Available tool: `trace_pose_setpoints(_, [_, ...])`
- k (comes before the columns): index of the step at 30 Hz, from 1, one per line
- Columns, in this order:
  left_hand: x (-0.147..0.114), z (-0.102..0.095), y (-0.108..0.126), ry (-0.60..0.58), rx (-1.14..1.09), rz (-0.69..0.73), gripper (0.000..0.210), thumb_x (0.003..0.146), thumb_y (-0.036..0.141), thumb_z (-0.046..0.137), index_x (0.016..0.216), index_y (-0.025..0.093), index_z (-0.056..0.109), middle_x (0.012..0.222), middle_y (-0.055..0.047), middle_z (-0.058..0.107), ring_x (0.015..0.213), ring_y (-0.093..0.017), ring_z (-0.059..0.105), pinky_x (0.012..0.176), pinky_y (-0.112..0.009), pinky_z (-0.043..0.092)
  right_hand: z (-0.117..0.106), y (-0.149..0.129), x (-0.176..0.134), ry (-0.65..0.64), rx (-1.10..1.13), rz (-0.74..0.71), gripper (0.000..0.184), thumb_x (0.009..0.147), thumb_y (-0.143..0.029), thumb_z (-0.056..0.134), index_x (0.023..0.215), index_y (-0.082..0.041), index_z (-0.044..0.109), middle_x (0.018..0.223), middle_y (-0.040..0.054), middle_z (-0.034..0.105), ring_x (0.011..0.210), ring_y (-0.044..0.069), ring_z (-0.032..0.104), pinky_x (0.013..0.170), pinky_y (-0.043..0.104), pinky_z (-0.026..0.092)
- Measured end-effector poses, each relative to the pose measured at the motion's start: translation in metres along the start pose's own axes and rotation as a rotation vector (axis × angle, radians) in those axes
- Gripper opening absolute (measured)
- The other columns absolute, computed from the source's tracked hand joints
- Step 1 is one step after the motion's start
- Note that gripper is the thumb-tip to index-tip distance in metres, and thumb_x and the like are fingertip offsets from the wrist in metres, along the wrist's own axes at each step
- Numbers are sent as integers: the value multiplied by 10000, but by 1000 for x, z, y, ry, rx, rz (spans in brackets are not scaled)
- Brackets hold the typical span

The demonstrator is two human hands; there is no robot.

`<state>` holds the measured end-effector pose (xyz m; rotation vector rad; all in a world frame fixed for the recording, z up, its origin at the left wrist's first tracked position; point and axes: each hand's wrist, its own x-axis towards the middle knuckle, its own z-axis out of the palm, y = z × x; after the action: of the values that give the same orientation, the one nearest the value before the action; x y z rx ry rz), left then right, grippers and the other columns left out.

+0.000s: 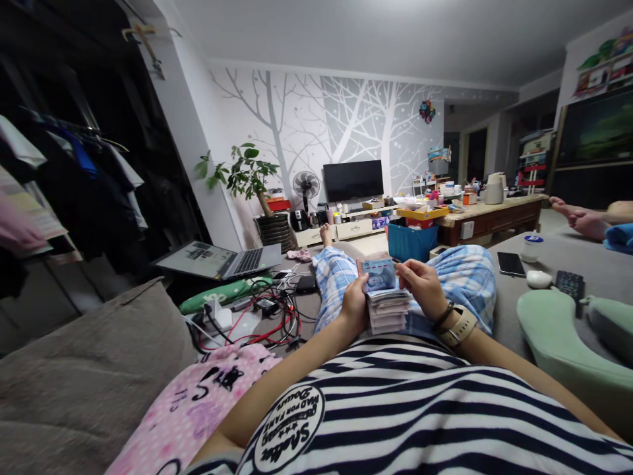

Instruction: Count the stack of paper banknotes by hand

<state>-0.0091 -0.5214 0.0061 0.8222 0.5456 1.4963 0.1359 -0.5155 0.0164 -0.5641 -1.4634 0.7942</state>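
Note:
My left hand (354, 305) is closed round a wad of banknotes, its thumb lying along the left edge. A bluish banknote (380, 274) with a portrait faces me at the top, and reddish paper shows behind it. Below hangs a thick layered bundle of folded banknotes (388, 313), close to my lap. My right hand (422, 282) is at the right edge of the bluish banknote, thumb and forefinger pinched together there; their very tips are small in view. A watch and a dark bracelet are on the right wrist.
Left of my legs lie tangled cables (281, 316) and an open laptop (217, 259). To the right are a phone (511, 264), a white mouse (539, 280) and a green neck pillow (554, 336). Another person's feet (581, 221) rest at far right. A blue bin (412, 241) stands ahead.

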Motion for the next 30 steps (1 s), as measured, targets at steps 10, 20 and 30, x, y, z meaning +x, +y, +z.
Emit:
trace_pose_setpoints(10, [-11, 7, 6, -17, 48, -24, 218, 638, 245, 645, 812, 114, 652, 772, -98, 703, 848, -285, 650, 820, -414, 467, -2, 5, 4, 24, -87, 64, 374, 708, -529, 609, 616, -177, 523, 530, -30, 456, 480, 104, 417, 445, 230, 333])
trace_pose_setpoints(20, [-10, 8, 5, -44, 38, -27, 244, 664, 253, 623, 859, 111, 652, 791, -104, 703, 864, -275, 646, 829, -405, 462, -3, 10, 5, 21, -90, 6, 327, 722, -454, 616, 583, -177, 512, 535, -37, 465, 511, 105, 405, 499, 240, 334])
trace_pose_setpoints(30, [1, 0, -2, 66, 9, 25, 221, 683, 305, 616, 842, 156, 652, 756, -67, 697, 871, -269, 640, 813, -392, 478, -2, 10, 4, 25, -58, 5, 315, 715, -448, 621, 595, -179, 511, 535, -32, 453, 510, 101, 386, 466, 230, 322])
